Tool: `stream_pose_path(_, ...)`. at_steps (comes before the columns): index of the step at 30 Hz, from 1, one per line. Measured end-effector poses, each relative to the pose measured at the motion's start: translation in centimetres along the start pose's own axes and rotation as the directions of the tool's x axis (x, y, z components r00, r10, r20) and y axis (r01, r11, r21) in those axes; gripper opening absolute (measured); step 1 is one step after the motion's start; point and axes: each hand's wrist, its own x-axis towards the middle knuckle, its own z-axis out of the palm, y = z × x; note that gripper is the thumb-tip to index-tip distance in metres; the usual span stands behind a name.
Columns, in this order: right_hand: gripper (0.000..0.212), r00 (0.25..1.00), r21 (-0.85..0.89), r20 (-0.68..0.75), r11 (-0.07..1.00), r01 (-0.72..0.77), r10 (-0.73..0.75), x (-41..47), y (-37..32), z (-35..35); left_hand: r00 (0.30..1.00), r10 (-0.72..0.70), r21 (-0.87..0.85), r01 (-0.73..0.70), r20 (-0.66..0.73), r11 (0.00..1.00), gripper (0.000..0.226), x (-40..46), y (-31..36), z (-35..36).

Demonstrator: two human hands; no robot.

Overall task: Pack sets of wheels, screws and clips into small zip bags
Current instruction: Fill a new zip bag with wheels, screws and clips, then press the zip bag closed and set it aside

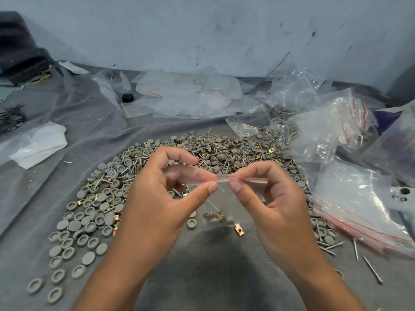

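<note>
Bag held up over the pile, clips visible at its bottom. Left hand and right hand each pinch the red-lined zip strip, thumbs nearly meeting. Likely pressing it closed so the contents stay put.

Small packing workshop: heaped wheels, screws, zip bags.

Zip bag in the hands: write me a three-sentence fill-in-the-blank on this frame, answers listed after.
1. Both hands, left hand and right hand, pinch the top of a small clear ____.
2. The seal line along the zip bag is coloured ____.
3. The round wheels heaped on the cloth are ____.

Answers: zip bag; red; grey
</note>
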Motion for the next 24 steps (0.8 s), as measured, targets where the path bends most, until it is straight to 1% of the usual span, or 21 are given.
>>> stream_pose_path(3,0.011,0.999,0.065,-0.034,0.998,-0.014,0.017,0.16,0.0,-0.23,0.999,-0.042,-0.039,0.041,-0.027,0.998,0.04,0.22,-0.15,-0.29)
stream_pose_path(7,0.016,0.999,0.061,-0.038,0.998,-0.035,0.038,0.16,0.09,-0.45,0.998,-0.054,-0.035,0.053,-0.026,0.998,0.043,0.07,-0.03,-0.37)
stream_pose_path(11,0.017,1.0,-0.005,-0.028,1.0,-0.013,0.013,0.16,0.35,-0.33,1.0,-0.004,-0.005,0.004,-0.022,1.0,0.042,0.12,-0.17,-0.2)
stream_pose_path(15,0.02,0.999,-0.002,-0.043,1.0,-0.001,0.001,0.11,0.21,0.09,1.0,0.025,-0.034,-0.025,-0.014,0.999,0.038,0.03,-0.28,0.43)
stream_pose_path(18,0.036,1.0,-0.018,-0.018,1.0,-0.005,0.005,0.06,-0.06,0.21,0.998,0.058,-0.035,-0.058,0.011,0.998,0.032,-0.07,-0.19,0.58)
stream_pose_path(20,0.041,1.0,-0.035,-0.012,0.999,-0.006,0.005,0.08,-0.17,0.33,0.997,0.071,-0.017,-0.07,0.022,0.997,0.031,-0.11,-0.16,0.6)
stream_pose_path(24,0.039,0.999,-0.051,-0.043,0.999,-0.009,0.006,0.1,-0.23,0.34,0.998,0.051,-0.013,-0.051,0.024,0.999,0.033,-0.18,-0.27,0.53)
